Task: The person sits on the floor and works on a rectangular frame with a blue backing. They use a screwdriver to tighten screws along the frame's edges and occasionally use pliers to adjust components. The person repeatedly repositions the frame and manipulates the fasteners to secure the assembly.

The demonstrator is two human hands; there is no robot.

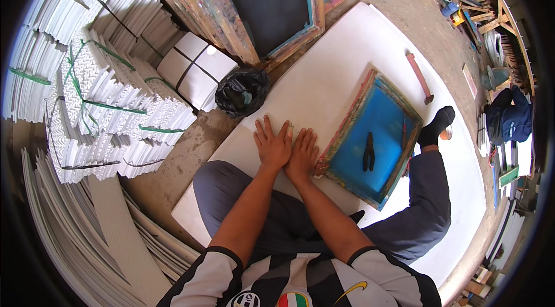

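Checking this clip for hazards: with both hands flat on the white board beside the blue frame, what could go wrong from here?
1. The pliers lie loose on the blue frame's mesh; they might snag or tear it.
2. The right hand sits against the frame's rough corner, so a scrape or splinter seems possible.
3. The left hand presses on the white board, which could smudge or dent.

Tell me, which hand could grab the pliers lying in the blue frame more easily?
Probably the right hand. It lies flat on the white board right beside the blue frame, where the pliers rest. The left hand lies farther off and would have to cross over the right.
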